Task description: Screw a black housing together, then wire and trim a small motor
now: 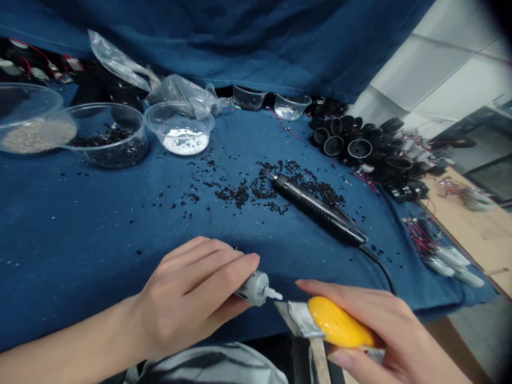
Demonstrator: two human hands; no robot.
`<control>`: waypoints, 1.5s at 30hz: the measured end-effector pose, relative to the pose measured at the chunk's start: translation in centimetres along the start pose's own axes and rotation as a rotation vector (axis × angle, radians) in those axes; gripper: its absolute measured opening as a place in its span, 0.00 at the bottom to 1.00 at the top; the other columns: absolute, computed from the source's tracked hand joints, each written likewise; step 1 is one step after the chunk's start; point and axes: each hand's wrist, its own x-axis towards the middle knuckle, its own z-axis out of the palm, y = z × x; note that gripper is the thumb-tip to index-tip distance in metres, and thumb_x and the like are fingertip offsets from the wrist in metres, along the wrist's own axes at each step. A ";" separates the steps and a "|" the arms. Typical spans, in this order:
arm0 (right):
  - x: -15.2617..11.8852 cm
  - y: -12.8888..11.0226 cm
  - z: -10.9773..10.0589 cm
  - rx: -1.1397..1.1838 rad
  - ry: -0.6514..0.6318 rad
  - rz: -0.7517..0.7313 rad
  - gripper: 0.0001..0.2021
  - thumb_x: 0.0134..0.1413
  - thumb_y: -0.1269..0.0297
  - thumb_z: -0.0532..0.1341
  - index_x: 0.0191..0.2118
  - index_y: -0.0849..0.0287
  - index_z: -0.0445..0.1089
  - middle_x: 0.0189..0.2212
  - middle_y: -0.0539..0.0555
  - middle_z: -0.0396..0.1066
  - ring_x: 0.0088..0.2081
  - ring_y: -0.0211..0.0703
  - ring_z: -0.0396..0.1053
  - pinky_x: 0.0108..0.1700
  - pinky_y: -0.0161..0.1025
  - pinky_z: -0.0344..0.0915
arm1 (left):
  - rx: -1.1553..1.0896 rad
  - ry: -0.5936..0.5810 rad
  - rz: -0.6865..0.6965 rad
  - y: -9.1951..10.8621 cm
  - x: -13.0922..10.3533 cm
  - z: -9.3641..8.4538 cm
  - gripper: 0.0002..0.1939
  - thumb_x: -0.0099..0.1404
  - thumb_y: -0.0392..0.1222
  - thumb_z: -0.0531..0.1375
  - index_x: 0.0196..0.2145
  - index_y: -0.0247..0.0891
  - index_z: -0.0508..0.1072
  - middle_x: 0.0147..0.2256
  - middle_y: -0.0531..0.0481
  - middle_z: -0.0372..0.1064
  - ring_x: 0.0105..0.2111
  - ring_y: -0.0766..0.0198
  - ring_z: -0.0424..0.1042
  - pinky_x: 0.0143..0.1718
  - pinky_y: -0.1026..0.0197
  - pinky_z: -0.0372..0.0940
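My left hand [196,288] is closed around a small grey cylindrical motor [256,288], whose white shaft points right. Most of the motor's body is hidden by the fingers. In my right hand [380,325] is a flat brush [340,322] with a glossy yellow handle and a metal band. Its dark grey tip is close to the white shaft; whether they touch I cannot tell. Behind the hands, a black electric screwdriver [320,208] lies on the blue cloth, its bit pointing to the upper left among scattered small black screws [240,194].
Clear plastic tubs hold tan bits [36,133], black pieces [108,138] and white pieces [186,141]. Black round housings [360,144] are piled at the back right. Wired grey parts [452,261] lie near the right edge. A screwdriver cable [380,264] runs toward the front.
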 end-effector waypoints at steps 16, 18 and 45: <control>0.6 0.2 0.6 -0.009 0.041 -0.002 0.22 0.59 0.46 0.57 0.57 0.43 0.65 0.48 0.45 0.75 0.44 0.37 0.75 0.45 0.29 0.73 | -0.235 0.004 0.002 0.1 0.2 0.1 0.12 0.66 0.34 0.62 0.45 0.24 0.71 0.34 0.43 0.75 0.34 0.62 0.74 0.36 0.60 0.69; 0.6 0.1 0.7 -0.004 0.052 -0.005 0.22 0.59 0.46 0.57 0.57 0.44 0.65 0.48 0.45 0.75 0.44 0.37 0.75 0.46 0.28 0.73 | -0.283 -0.002 -0.056 0.2 0.3 0.0 0.11 0.67 0.36 0.62 0.45 0.25 0.72 0.32 0.44 0.74 0.31 0.63 0.73 0.34 0.61 0.69; 1.7 -0.7 0.6 -0.056 0.130 -0.060 0.20 0.59 0.46 0.58 0.53 0.48 0.69 0.45 0.44 0.77 0.41 0.33 0.76 0.44 0.23 0.72 | -0.301 -0.068 -0.177 0.7 0.3 -0.5 0.11 0.66 0.39 0.61 0.44 0.32 0.71 0.28 0.50 0.74 0.26 0.65 0.73 0.31 0.64 0.70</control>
